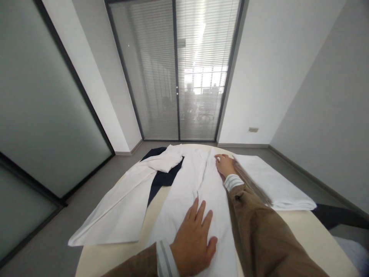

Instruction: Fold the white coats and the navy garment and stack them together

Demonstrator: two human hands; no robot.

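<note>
A long white garment (198, 165), which looks like a shirt or coat, lies spread lengthwise along the middle of the table, with a crease down its centre. My left hand (194, 240) presses flat on its near part, fingers spread. Farther off, my right hand (225, 164) rests at the garment's far right edge, its fingers slightly bent and pointing left over the cloth; its underside is hidden. To the left lies another white piece (123, 207), perhaps a sleeve or second garment, partly over dark navy cloth (168, 177).
A folded white cloth stack (273, 184) lies at the table's right, beside my right forearm. The pale table (103, 259) has a rounded far edge. Beyond it stand a glass door with blinds (198, 115), a frosted panel (43, 107) and white walls.
</note>
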